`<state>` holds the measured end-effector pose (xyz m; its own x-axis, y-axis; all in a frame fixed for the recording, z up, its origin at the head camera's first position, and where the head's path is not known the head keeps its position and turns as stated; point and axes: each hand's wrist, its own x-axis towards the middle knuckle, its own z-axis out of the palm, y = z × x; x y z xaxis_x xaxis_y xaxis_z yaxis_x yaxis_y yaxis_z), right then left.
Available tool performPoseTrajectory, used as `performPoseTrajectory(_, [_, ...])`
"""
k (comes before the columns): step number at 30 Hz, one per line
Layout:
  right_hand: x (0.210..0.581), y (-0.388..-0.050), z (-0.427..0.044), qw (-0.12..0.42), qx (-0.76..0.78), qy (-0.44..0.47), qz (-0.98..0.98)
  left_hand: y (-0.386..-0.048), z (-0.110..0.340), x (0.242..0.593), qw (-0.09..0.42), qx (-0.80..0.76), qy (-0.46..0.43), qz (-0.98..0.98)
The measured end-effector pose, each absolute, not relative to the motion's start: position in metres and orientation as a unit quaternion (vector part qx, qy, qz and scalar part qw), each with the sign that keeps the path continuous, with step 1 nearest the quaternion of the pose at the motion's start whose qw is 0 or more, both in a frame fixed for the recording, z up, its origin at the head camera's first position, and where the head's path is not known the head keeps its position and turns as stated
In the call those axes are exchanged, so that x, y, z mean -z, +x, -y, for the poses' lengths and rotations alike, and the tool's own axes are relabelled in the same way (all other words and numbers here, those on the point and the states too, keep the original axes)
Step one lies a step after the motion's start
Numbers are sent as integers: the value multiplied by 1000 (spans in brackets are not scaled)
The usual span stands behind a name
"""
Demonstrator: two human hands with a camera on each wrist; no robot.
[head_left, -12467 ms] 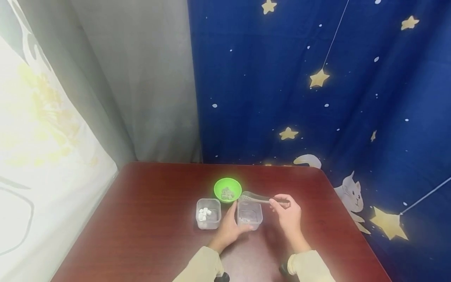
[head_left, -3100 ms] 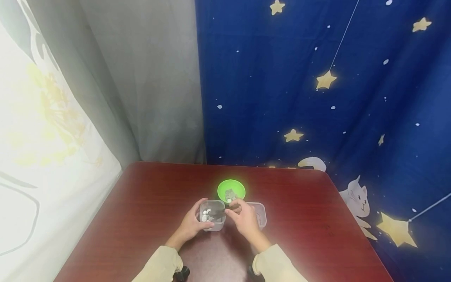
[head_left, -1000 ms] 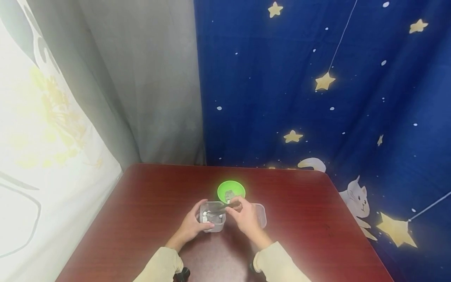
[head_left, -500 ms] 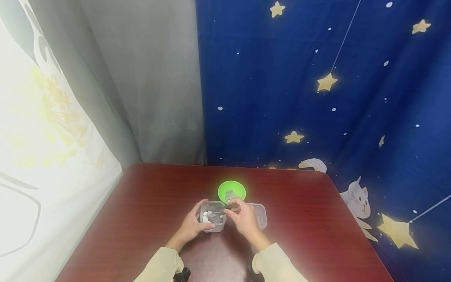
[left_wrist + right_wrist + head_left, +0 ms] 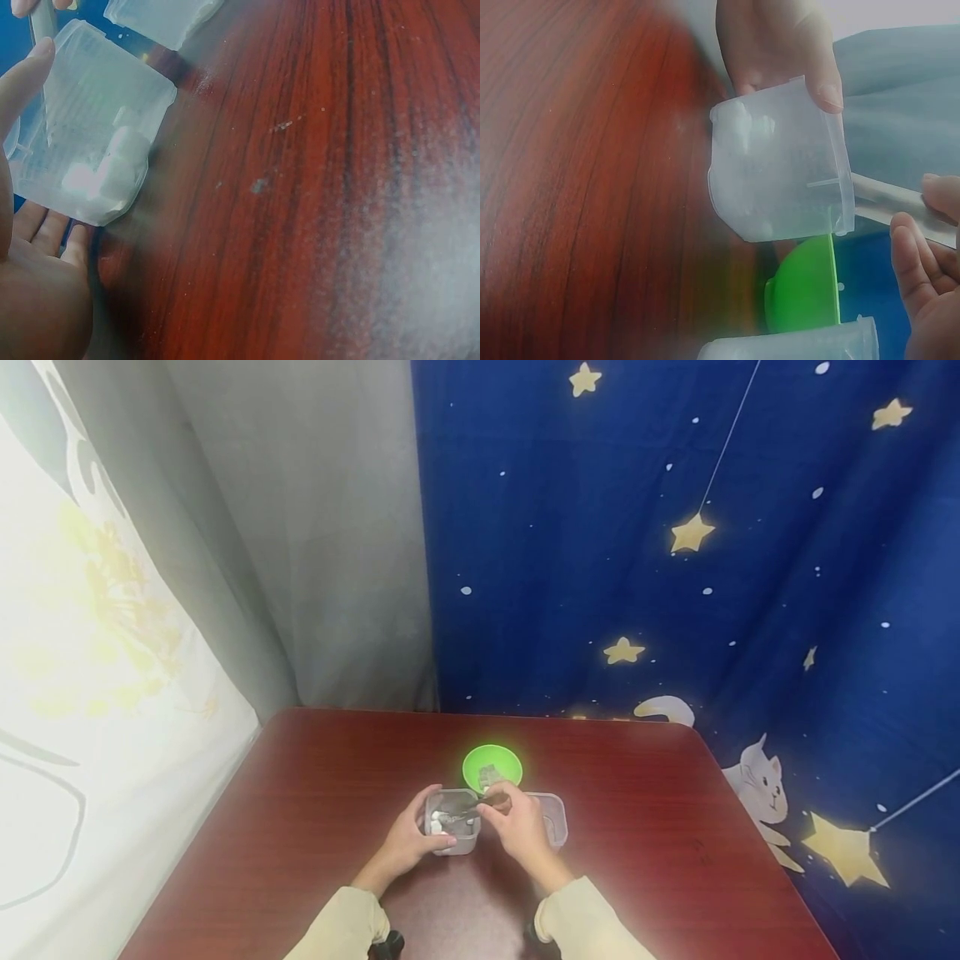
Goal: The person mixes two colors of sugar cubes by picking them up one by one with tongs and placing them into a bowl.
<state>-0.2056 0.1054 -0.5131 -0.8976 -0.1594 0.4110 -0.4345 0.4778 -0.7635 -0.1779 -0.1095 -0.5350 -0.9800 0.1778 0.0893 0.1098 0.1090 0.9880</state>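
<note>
Left grip (image 5: 405, 837) clasps the tub (image 5: 784, 184), right grip (image 5: 519, 827) pinches tongs (image 5: 885, 199) angled into it, and an off-centre squeeze could skid white pieces (image 5: 118, 169) away!

Beyond the far edge of the reddish-brown bench (image 5: 337, 793), a grey curtain (image 5: 330, 527) is hung; to its right, a blue curtain (image 5: 540, 568) is printed with yellow stars (image 5: 692, 533) and a white cat (image 5: 757, 777). At left, a white cloth (image 5: 150, 735) is patterned in yellow.
</note>
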Motion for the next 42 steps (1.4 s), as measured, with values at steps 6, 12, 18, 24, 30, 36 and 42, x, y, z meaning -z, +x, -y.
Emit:
performPoseTrajectory(6, [511,-207,-109,142,-505,158,837,-177,109,534,22,-655,93,-749])
performPoseTrajectory(12, [502,-206,-115,150,-511,134,836,-175,108,533,13,-650,89,-755])
performPoseTrajectory(18, [491,-202,-120,162,-465,84,866,-174,107,535,6,-651,79,-755])
performPoseTrajectory(24, [483,-202,-123,168,-529,94,827,-177,108,536,20,-659,78,-748])
performPoseTrajectory(30, [478,-207,-126,192,-561,114,797,-182,108,546,15,-668,75,-740])
performPoseTrajectory(36, [476,-213,-131,196,-569,104,792,-190,109,567,2,-668,66,-741])
performPoseTrajectory(42, [475,-217,-139,208,-563,92,795,-186,108,559,4,-660,62,-749])
